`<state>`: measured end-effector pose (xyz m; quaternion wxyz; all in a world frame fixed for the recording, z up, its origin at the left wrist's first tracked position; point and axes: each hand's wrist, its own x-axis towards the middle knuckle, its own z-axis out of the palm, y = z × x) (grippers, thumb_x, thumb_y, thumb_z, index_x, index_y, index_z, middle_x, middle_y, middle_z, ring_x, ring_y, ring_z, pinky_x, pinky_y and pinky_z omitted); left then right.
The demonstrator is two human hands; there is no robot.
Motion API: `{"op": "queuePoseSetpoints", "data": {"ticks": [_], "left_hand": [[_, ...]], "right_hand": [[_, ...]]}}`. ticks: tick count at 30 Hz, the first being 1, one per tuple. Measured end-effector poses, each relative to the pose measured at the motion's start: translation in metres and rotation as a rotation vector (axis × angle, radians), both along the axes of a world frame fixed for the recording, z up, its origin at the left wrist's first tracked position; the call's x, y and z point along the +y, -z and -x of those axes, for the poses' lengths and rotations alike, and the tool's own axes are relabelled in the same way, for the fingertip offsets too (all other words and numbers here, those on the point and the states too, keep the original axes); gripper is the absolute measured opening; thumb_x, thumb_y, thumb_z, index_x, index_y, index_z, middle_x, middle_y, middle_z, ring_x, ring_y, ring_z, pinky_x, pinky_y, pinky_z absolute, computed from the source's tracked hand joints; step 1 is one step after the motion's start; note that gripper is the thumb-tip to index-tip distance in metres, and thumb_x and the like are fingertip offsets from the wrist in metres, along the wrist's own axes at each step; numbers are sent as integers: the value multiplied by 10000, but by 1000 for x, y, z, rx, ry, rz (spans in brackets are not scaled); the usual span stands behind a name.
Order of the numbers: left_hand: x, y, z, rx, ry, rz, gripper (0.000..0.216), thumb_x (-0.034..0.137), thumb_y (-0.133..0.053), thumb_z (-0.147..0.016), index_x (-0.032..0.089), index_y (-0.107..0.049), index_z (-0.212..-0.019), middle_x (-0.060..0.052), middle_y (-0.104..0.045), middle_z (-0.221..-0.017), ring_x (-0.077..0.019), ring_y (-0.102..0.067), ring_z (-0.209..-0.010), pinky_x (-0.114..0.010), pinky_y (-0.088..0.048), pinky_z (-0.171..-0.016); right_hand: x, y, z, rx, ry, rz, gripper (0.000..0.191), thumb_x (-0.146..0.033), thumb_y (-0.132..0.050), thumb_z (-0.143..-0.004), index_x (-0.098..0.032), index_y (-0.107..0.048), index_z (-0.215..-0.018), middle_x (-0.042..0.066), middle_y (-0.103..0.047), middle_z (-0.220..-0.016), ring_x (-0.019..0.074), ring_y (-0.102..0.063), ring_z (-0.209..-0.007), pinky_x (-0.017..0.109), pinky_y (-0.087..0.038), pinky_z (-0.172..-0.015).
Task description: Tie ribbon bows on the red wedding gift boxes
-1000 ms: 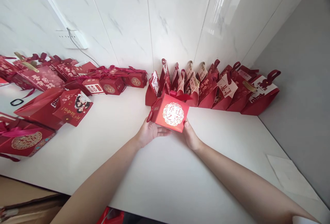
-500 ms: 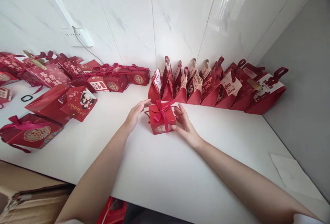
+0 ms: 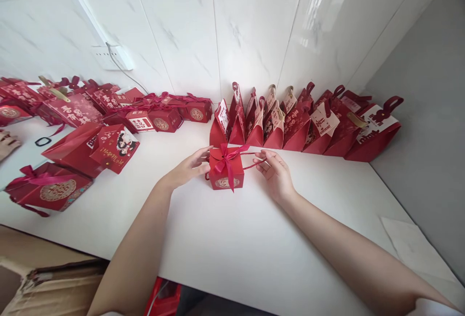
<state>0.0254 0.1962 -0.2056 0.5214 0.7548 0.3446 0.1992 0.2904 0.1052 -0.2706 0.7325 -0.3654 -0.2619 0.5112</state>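
A small red gift box (image 3: 238, 163) with a magenta ribbon bow (image 3: 227, 157) on its lid stands upright on the white table, a round gold emblem on its front. From its right side a twisted red cord handle (image 3: 250, 165) is drawn out sideways, pinched in the fingertips of my right hand (image 3: 278, 173). My left hand (image 3: 187, 168) is at the box's left side, fingers apart and slightly bent. Another bit of cord shows by that side; whether my left fingertips touch it or the box is hard to tell.
Behind the box, red peaked gift boxes (image 3: 296, 124) with loop handles line the tiled wall. More red boxes (image 3: 162, 117) crowd the left, one large with a ribbon (image 3: 60, 187). A black ring-shaped object (image 3: 43, 141) lies near another person's hand (image 3: 7, 145). An opened cardboard carton (image 3: 54, 287) is below the table edge.
My right hand has moved right, away from the box, pulling the cord handle outward. My left hand has shifted slightly, still beside the box. Another person's hand has appeared at the left edge.
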Motion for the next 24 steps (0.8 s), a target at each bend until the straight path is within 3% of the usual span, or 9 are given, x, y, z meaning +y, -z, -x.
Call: {"op": "queuePoseSetpoints", "data": {"ticks": [4,8,10,13,17,20,24], "left_hand": [[4,2,4,12,-109,87,648,547,-578,-872,241,-448,-1428,-117,-609,-1315,-309,-540,-1242,-500,-329,-1119],[8,10,6,47,-14,147,653,426,-717,-783,218,-494,-1360,-120,-664,-1197,-290,-629,-1102,-472,-414,-1030],[10,16,6,60,11,131,671,345,-784,-707,233,-519,-1314,-83,-694,-1093,-265,-654,-1034,-427,-455,-974],[14,23,1,15,-139,133,493,280,-807,-627,207,-651,-1089,-36,-715,-881,-239,-672,-887,-365,-489,-875],[18,22,0,-69,-301,212,172,298,-723,-662,152,-678,-741,-40,-669,-665,-213,-651,-705,-334,-505,-765],[18,11,6,-204,-352,303,201,358,-628,-738,169,-589,-681,11,-538,-528,-190,-645,-669,-336,-534,-768],[19,-4,12,-648,-480,525,211,282,-635,-822,166,-516,-691,71,-393,-478,-93,-557,-523,-227,-555,-677]], "right_hand": [[4,-11,-9,206,-141,143,287,-329,-804,-738,-261,-646,-967,-36,-721,-834,85,-622,-617,180,-515,-555],[5,-24,-17,166,-279,264,289,-289,-785,-749,-249,-644,-998,-40,-721,-786,37,-441,-419,138,-330,-334],[3,-26,-17,113,-346,283,256,-302,-770,-756,-226,-652,-969,-41,-696,-710,38,-391,-388,154,-250,-300],[1,-23,-14,44,-467,303,242,-343,-782,-736,-194,-651,-875,-54,-636,-606,31,-334,-354,174,-194,-308],[0,-14,-9,16,-573,325,311,-366,-817,-707,-168,-579,-684,-71,-496,-473,35,-327,-345,175,-207,-339],[0,-16,-11,54,-531,285,359,-386,-796,-728,-182,-514,-640,-87,-401,-452,39,-310,-366,163,-222,-344],[2,-26,-18,136,-403,212,383,-389,-788,-721,-204,-459,-657,-97,-324,-491,37,-240,-385,134,-176,-313]]}}
